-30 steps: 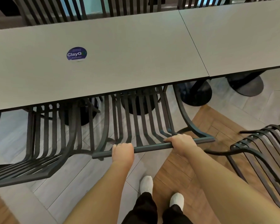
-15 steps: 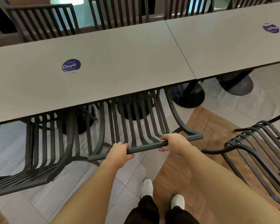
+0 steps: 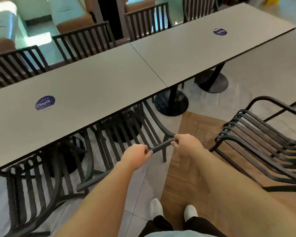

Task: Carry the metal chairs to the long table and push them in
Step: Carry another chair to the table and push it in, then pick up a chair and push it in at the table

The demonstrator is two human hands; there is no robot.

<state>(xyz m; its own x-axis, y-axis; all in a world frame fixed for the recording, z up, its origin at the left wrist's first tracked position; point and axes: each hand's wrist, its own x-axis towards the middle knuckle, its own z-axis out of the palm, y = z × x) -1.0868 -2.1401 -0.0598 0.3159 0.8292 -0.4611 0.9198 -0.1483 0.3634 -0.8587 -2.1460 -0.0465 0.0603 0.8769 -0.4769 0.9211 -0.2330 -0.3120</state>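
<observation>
The long grey table [image 3: 109, 77] runs from lower left to upper right. A dark metal slatted chair [image 3: 121, 134] stands in front of me with its seat under the table's near edge. My left hand [image 3: 135, 155] and my right hand [image 3: 186, 145] are both curled around its top rail [image 3: 159, 147], close together near the rail's right end. To the left, a second metal chair [image 3: 32, 185] is tucked under the table. On the right, a third metal chair [image 3: 263, 144] stands away from the table on the wood floor.
Several slatted chairs [image 3: 85, 41] line the table's far side. Round black table bases [image 3: 171, 104] [image 3: 212, 82] stand on the floor under the table. A round blue sticker [image 3: 45, 102] is on the tabletop. My white shoes [image 3: 156, 207] are on the tiles.
The chair has gone further under the table. My hands have slid closer together on the top rail, and my view has lifted and turned toward the table's right end.
</observation>
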